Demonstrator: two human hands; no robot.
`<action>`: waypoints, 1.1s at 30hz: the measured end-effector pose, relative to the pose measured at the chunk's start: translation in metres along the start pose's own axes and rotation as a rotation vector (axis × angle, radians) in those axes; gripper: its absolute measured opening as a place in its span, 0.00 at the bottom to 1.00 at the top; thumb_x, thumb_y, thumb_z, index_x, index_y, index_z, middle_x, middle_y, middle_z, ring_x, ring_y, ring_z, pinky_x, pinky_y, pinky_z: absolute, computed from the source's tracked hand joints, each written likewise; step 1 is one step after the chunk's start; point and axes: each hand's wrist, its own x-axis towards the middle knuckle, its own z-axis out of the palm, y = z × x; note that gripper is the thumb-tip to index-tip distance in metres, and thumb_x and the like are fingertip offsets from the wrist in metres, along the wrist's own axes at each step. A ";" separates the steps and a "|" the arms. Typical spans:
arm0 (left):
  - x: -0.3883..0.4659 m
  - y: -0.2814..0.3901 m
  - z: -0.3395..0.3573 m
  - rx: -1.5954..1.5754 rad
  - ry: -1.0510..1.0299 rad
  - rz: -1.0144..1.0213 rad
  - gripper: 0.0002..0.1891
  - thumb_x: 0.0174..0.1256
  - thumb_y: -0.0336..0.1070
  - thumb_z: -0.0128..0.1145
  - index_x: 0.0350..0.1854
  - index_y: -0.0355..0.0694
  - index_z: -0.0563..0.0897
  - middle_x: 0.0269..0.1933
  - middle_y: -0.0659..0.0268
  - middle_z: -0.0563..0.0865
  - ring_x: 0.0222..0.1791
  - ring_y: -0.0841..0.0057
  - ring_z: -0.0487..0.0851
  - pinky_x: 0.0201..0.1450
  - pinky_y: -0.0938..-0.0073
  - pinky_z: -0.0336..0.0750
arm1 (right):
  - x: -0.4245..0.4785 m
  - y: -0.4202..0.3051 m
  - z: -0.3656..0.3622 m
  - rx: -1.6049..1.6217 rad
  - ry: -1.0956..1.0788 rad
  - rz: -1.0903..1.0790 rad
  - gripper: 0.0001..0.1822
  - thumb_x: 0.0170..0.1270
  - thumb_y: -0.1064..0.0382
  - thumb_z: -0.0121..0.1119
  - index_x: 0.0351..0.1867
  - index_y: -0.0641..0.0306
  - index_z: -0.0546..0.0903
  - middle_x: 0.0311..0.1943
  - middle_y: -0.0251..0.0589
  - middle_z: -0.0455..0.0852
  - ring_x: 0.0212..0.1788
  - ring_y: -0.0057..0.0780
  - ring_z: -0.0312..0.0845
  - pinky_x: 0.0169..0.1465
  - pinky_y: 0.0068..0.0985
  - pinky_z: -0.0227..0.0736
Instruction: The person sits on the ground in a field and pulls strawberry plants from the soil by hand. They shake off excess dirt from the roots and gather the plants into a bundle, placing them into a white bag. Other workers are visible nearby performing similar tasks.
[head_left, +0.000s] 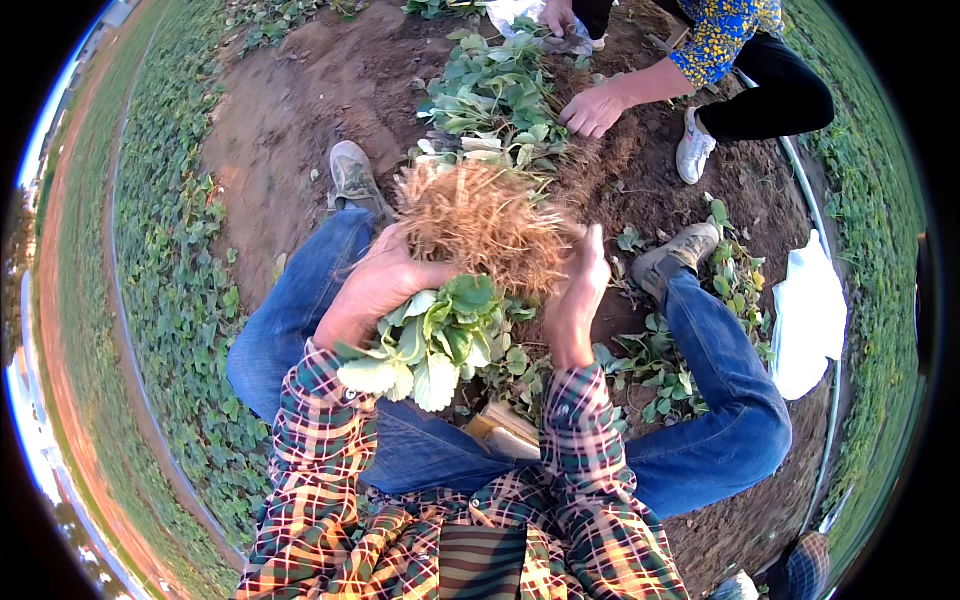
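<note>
A bundle of strawberry seedlings (431, 341) is in my left hand (386, 277), with its green leaves hanging towards me. Its tangled mass of brown roots (484, 225) points away from me, above the soil. My left thumb lies across the stems, while the fingers are hidden under the bundle. On the other side, my right hand (581, 292) is held upright with straight fingers, its palm facing the roots. Whether that palm touches the root ends is not clear. Loose strawberry plants (517, 367) lie on the ground below, between my legs.
Ahead lies a heap of strawberry plants (487, 82). A co-worker's hand (596, 109) touches its right side; another hand (556, 15) is near a white plastic bag (517, 11). A white bag (810, 322) and a pale hose (806, 187) lie right. Beneath me is a wooden seat (502, 431).
</note>
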 end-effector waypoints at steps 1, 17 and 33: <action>-0.001 0.000 -0.003 0.062 0.036 0.022 0.42 0.45 0.28 0.71 0.66 0.34 0.66 0.55 0.58 0.81 0.51 0.70 0.81 0.56 0.70 0.74 | 0.021 0.006 -0.010 -0.193 0.064 -0.093 0.22 0.75 0.54 0.44 0.47 0.69 0.84 0.46 0.44 0.86 0.50 0.31 0.80 0.59 0.29 0.71; -0.008 0.006 -0.017 -0.467 0.288 0.153 0.36 0.53 0.27 0.65 0.67 0.38 0.64 0.54 0.58 0.80 0.47 0.67 0.84 0.48 0.66 0.81 | 0.121 0.030 -0.041 -1.110 0.007 -0.777 0.08 0.59 0.68 0.62 0.40 0.64 0.81 0.42 0.39 0.85 0.47 0.34 0.80 0.53 0.29 0.72; -0.012 0.015 -0.001 -0.455 0.243 0.152 0.26 0.57 0.28 0.63 0.59 0.36 0.72 0.44 0.61 0.84 0.38 0.73 0.86 0.38 0.70 0.83 | 0.097 0.078 -0.039 -1.327 -0.241 -0.645 0.10 0.48 0.73 0.59 0.34 0.65 0.80 0.42 0.41 0.78 0.48 0.42 0.72 0.50 0.36 0.69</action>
